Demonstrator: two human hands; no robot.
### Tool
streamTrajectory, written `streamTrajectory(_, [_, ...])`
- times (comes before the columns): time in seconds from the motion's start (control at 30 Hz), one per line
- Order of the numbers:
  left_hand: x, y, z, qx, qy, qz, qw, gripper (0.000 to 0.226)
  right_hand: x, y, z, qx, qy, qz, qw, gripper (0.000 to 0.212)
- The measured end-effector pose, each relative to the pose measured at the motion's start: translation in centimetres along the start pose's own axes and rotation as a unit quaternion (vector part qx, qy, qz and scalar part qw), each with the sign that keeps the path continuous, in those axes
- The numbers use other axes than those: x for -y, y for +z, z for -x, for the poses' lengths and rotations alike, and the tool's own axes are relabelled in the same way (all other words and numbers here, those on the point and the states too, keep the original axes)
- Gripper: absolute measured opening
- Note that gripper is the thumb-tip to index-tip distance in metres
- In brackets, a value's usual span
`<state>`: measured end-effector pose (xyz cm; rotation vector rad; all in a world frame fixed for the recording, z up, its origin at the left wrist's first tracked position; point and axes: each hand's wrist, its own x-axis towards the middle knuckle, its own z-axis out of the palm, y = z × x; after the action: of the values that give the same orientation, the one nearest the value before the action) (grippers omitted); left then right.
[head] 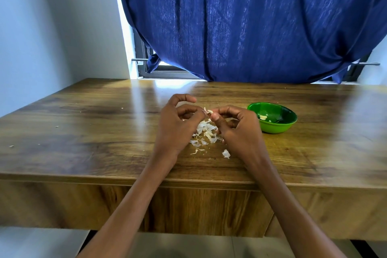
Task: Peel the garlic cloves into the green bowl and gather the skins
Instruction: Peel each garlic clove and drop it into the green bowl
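Both hands meet above the middle of the wooden table (83,123). My left hand (178,123) and my right hand (234,125) pinch one small garlic clove (208,111) between their fingertips, with a bit of papery skin sticking up from it. Below the hands lies a loose pile of white garlic skins (206,132), and a few stray flakes (226,153) lie nearer the front edge. The green bowl (280,128) stands just right of my right hand and holds a couple of pale peeled pieces (263,117).
A dark blue curtain (251,23) hangs over the window behind the table's far edge. Tiny skin crumbs (11,146) dot the table's left part. A white wall (41,27) closes the left side.
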<state>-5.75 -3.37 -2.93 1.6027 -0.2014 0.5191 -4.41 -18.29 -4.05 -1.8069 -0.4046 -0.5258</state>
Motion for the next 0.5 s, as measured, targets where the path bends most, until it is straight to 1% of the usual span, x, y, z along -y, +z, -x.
streamTrajectory(0.1, [0.45,0.39,0.12,-0.011,0.079,-0.067,0.995,0.024,-0.11,-0.05,-0.02,-0.010,0.021,-0.027,0.999,0.010])
streamTrajectory(0.17, [0.47,0.46,0.26,-0.013,0.116,-0.091,0.989,0.028,-0.17,-0.11,-0.01,-0.013,0.023,-0.026,0.999,0.010])
streamTrajectory(0.23, [0.41,0.41,0.39,-0.001,0.145,-0.104,0.984,0.035,-0.10,-0.15,0.06,-0.011,0.023,-0.021,0.999,0.011])
streamTrajectory(0.33, [0.31,0.35,0.43,0.012,0.171,-0.120,0.978,0.041,0.06,-0.19,0.13,-0.006,0.023,-0.021,0.999,0.018])
streamTrajectory(0.4, [0.26,0.42,0.42,0.004,0.182,-0.135,0.974,0.038,0.17,-0.20,0.16,-0.006,0.023,-0.024,0.999,0.019])
streamTrajectory(0.5, [0.37,0.44,0.43,-0.033,0.209,-0.166,0.963,0.027,0.29,-0.25,0.26,-0.002,0.019,-0.021,1.000,0.017])
